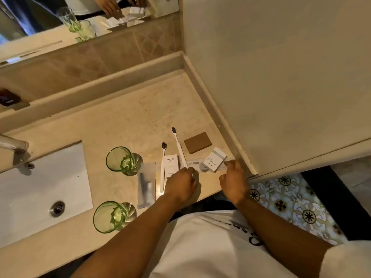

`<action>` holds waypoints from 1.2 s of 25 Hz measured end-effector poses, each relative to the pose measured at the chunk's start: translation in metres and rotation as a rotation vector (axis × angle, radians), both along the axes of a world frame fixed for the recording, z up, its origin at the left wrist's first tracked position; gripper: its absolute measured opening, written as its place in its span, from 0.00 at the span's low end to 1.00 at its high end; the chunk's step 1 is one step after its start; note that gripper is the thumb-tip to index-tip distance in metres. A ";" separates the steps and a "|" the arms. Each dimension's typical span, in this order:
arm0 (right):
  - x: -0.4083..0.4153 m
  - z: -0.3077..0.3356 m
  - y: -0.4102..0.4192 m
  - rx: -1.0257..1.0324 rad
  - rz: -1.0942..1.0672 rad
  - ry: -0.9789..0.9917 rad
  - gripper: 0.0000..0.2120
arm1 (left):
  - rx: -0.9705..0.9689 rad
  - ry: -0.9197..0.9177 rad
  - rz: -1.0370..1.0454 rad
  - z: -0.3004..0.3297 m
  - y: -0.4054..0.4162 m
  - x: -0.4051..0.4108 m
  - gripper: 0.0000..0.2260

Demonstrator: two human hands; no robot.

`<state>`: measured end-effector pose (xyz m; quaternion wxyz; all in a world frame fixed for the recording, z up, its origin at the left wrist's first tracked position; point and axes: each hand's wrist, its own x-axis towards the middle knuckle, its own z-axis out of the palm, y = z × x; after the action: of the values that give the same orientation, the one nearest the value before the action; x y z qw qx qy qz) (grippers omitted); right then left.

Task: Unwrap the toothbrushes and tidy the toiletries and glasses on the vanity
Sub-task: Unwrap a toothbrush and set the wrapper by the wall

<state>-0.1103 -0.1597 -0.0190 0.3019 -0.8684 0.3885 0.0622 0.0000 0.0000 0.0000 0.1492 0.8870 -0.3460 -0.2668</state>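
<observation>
The left hand [180,180] pinches the handle end of a white plastic toothbrush with dark bristles [179,148], whose long axis runs toward eleven o'clock, bristles far from the fingers. The right hand [233,179] curls its fingers on the end of a long white paper wrapper [197,164] (probably the emptied sleeve) lying at nine o'clock from it, on the beige stone vanity [130,121].

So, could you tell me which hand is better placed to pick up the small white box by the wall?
Probably the right hand: its fingers already reach beside the white box, while the left hand holds a toothbrush.
</observation>
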 end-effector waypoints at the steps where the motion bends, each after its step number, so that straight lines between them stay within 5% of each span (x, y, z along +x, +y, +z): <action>1: 0.004 -0.001 -0.008 0.016 -0.024 -0.042 0.22 | 0.007 0.006 0.001 -0.001 -0.008 -0.001 0.14; 7: 0.015 -0.007 -0.023 -0.074 0.207 0.131 0.31 | 0.029 0.080 0.045 0.001 -0.035 -0.006 0.22; 11: 0.015 -0.008 -0.022 -0.135 0.248 0.221 0.27 | 0.036 0.114 0.008 0.000 -0.033 -0.007 0.25; 17: 0.004 -0.013 -0.019 -0.023 0.248 0.079 0.17 | -0.040 0.162 0.028 -0.010 -0.022 -0.007 0.20; 21: 0.006 -0.004 -0.016 0.155 0.272 0.215 0.14 | -0.114 0.252 0.299 -0.009 -0.016 -0.008 0.03; 23: 0.005 0.002 -0.014 0.219 0.240 0.206 0.11 | -0.114 0.370 0.467 -0.010 -0.014 -0.002 0.03; 27: -0.003 0.018 -0.010 0.399 0.175 0.168 0.09 | -0.367 0.962 1.104 -0.006 -0.016 0.004 0.06; 30: -0.008 0.030 -0.014 0.460 0.183 0.161 0.08 | -0.416 1.125 1.196 -0.004 -0.017 0.005 0.11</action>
<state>-0.1183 -0.1737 0.0107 0.4526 -0.8008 0.3068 0.2446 0.0049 -0.0166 -0.0044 0.5753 0.6104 0.2651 -0.4756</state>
